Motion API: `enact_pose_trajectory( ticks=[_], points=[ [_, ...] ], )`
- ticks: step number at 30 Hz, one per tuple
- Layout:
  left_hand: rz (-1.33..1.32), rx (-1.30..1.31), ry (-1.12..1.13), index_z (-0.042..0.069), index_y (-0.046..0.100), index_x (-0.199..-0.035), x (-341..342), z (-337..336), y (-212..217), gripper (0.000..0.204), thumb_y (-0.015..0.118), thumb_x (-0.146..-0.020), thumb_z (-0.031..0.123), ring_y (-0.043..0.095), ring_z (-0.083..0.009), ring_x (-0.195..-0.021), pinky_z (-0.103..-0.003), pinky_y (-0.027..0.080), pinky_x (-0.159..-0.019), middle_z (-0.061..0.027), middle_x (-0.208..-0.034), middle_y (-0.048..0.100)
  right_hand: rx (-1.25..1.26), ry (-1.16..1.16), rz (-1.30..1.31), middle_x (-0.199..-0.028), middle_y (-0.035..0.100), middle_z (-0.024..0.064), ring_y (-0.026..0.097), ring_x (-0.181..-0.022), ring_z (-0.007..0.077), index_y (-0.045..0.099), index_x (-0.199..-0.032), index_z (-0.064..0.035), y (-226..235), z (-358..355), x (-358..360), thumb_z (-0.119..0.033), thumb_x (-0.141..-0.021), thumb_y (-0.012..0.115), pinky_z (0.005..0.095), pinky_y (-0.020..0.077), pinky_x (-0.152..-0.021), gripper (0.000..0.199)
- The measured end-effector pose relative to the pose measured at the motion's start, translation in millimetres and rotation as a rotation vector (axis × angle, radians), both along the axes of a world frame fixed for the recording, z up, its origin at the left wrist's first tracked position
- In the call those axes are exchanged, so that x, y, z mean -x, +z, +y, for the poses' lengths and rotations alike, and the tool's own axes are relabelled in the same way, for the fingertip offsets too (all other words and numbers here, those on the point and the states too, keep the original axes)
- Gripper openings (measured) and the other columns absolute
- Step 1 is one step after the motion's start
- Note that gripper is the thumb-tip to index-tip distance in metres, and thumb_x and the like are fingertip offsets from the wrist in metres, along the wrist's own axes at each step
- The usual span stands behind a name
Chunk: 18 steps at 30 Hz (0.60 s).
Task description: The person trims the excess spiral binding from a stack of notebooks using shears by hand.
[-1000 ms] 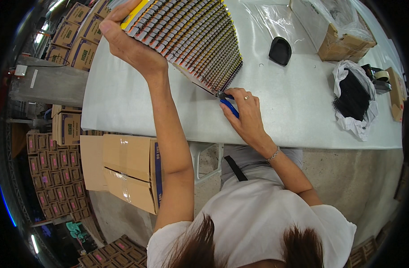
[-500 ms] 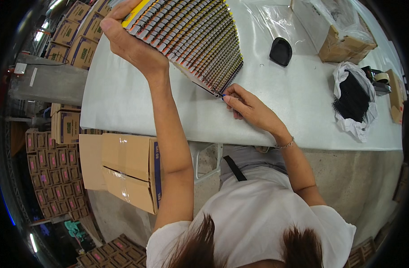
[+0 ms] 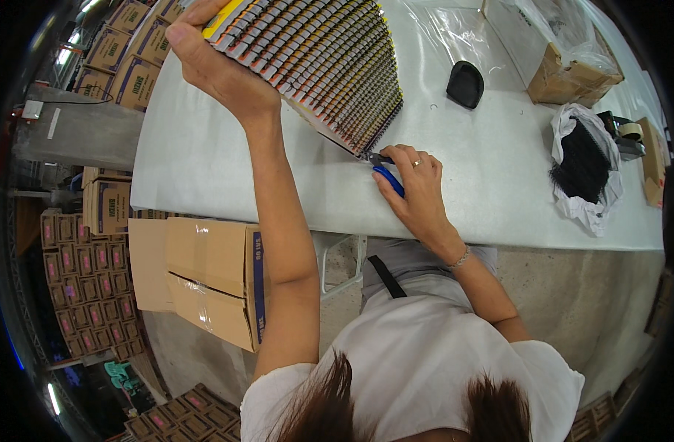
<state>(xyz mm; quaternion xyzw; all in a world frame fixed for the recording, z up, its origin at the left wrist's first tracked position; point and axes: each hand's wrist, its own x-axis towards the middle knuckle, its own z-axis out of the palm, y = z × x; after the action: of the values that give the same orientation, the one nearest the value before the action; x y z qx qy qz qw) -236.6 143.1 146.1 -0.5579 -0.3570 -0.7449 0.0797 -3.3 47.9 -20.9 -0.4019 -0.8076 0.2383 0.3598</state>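
A thick stack of spiral-bound notebooks (image 3: 322,70) stands tilted over the table, its rows of dark wire coils facing up and a yellow cover at its far left end. My left hand (image 3: 223,77) grips that far left end, with some of the fingers cut off by the picture's edge. At the near right corner of the stack, my right hand (image 3: 419,184) is closed around blue-handled wire cutters (image 3: 388,179). The jaws of the cutters meet the end of the coils at that corner; whether they bite on wire is too small to tell.
On the white-covered table (image 3: 455,214) lie a black oval piece (image 3: 465,85), black coils in white wrapping (image 3: 581,158) and a tape dispenser (image 3: 628,136). An open carton with plastic (image 3: 573,74) stands far right. A cardboard box (image 3: 208,283) sits below the table's left edge.
My right hand has turned and spread its grip, so the blue handles of the cutters now show. Its wrist has shifted slightly left and nearer me. The left hand and stack stay nearly still.
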Motion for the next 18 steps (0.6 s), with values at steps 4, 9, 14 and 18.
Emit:
enact_pose_trajectory(
  ticks=[4, 9, 14, 18],
  points=[
    [-0.03, 0.016, -0.012, 0.002, 0.069, -0.108, -1.2, -2.0, -1.7, 0.07, 0.024, -0.11, 0.055, 0.072, -0.0179, -0.092, -0.032, 0.062, -0.087, -0.0111, -0.098, 0.072, -0.036, -0.007, 0.062, -0.125, 0.061, 0.0095, 0.053, -0.115, 0.0274, 0.059, -0.13, -0.0078, -7.0, 0.7, 5.4, -0.028, -0.097, 0.068, 0.047, 0.0328, -0.106, 0.039],
    [-0.014, -0.005, 0.029, 0.002, 0.07, -0.107, -1.3, 0.0, -1.5, 0.071, 0.023, -0.109, 0.056, 0.072, -0.0182, -0.091, -0.032, 0.062, -0.086, -0.0104, -0.099, 0.072, -0.017, 0.011, 0.068, -0.124, 0.061, 0.0096, 0.055, -0.113, 0.0273, 0.059, -0.129, -0.007, -5.6, 2.8, 10.6, -0.028, -0.097, 0.069, 0.0459, 0.0352, -0.104, 0.039],
    [0.004, -0.004, 0.046, 0.002, 0.069, -0.108, -4.4, -2.3, -1.3, 0.071, 0.024, -0.11, 0.057, 0.068, -0.0176, -0.095, -0.034, 0.057, -0.089, -0.0099, -0.104, 0.069, 0.005, 0.015, 0.072, -0.119, 0.064, 0.01, 0.059, -0.106, 0.0266, 0.06, -0.128, -0.0064, -5.1, 3.5, 11.2, -0.027, -0.098, 0.069, 0.0413, 0.0409, -0.096, 0.038],
    [0.004, 0.012, 0.091, 0.002, 0.068, -0.107, -9.8, -5.2, 0.4, 0.071, 0.023, -0.11, 0.056, 0.066, -0.0173, -0.097, -0.034, 0.055, -0.091, -0.0101, -0.107, 0.068, 0.097, 0.038, 0.132, -0.103, 0.068, 0.0102, 0.064, -0.09, 0.0262, 0.061, -0.121, -0.0042, -0.3, 6.2, 7.9, -0.028, -0.099, 0.068, 0.0389, 0.0482, -0.084, 0.033]
  ],
)
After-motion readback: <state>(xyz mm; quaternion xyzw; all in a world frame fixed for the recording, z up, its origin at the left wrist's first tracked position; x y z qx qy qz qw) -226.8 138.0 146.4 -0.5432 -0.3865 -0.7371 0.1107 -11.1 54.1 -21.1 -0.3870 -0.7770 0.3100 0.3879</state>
